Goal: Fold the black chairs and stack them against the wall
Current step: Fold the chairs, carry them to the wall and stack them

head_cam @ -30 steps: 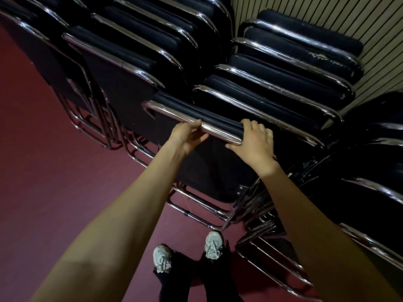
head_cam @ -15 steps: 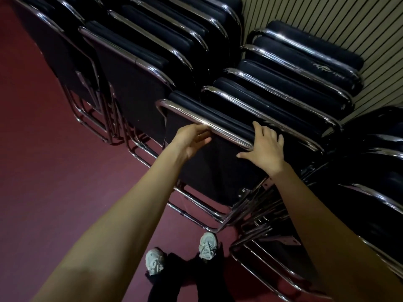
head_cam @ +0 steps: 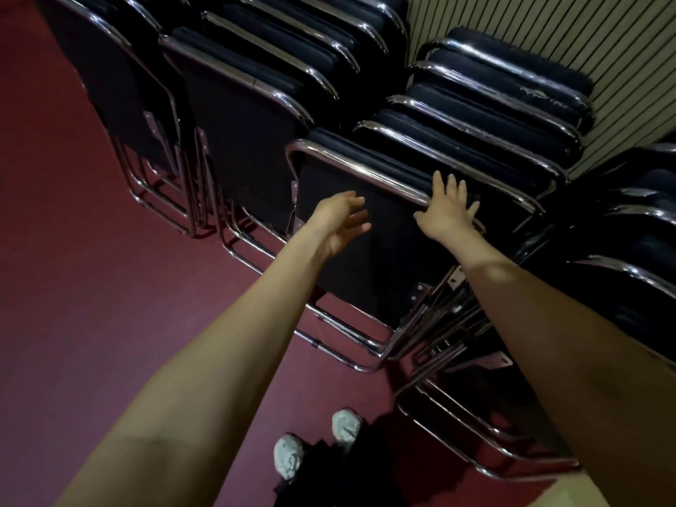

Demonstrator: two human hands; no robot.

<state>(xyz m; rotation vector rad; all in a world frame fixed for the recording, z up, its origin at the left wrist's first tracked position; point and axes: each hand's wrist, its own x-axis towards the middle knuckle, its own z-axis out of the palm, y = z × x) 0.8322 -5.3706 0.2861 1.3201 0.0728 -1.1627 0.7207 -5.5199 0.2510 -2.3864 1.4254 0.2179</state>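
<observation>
A folded black chair [head_cam: 380, 265] with a chrome frame leans at the front of a row of folded chairs [head_cam: 475, 140] stacked toward the ribbed wall [head_cam: 603, 49]. My right hand [head_cam: 448, 210] lies flat with spread fingers against the chair's top chrome bar and back panel. A little in front of the same panel, my left hand [head_cam: 340, 221] hovers with loose fingers, holding nothing and off the bar.
A second row of folded chairs [head_cam: 237, 104] stands to the left, and more chairs [head_cam: 640, 250] crowd the right edge. Chrome legs [head_cam: 439, 323] tangle near the floor. Dark red carpet [head_cam: 91, 287] spreads to the left; my shoes [head_cam: 314, 444] stand below.
Both hands let go of the top bar. The left hand pulled back off it; the right hand opened flat against the chair. The view shifted back a little.
</observation>
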